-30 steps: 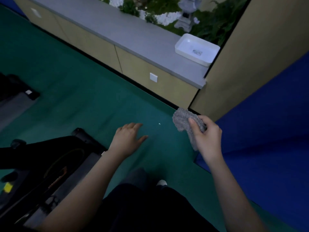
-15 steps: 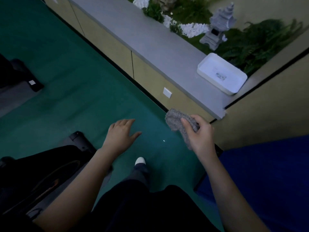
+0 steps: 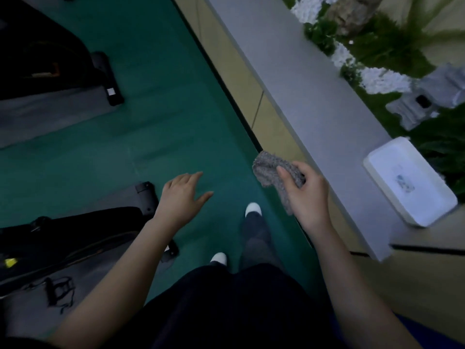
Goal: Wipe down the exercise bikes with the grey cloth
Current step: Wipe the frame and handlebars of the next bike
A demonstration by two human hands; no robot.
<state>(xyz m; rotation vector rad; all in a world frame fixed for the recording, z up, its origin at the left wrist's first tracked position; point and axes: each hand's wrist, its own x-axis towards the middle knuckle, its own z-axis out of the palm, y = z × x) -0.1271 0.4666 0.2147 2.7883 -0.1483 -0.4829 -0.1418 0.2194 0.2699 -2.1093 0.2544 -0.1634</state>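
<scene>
Between bikes, we judge: right grip [image 3: 305,195] holds the grey cloth [image 3: 270,170], left grip [image 3: 182,197] wide; next we reach the exercise bike [image 3: 50,59] ahead

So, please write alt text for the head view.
A person's right hand grips a grey cloth above green floor, the left hand open. Black exercise bikes stand at left; a white tray on a grey ledge at right.

At the left, a far bike [image 3: 50,64] was stood beyond a near bike [image 3: 63,238]. A tray [image 3: 385,167] was set on the right-hand ledge [image 3: 314,109].
</scene>
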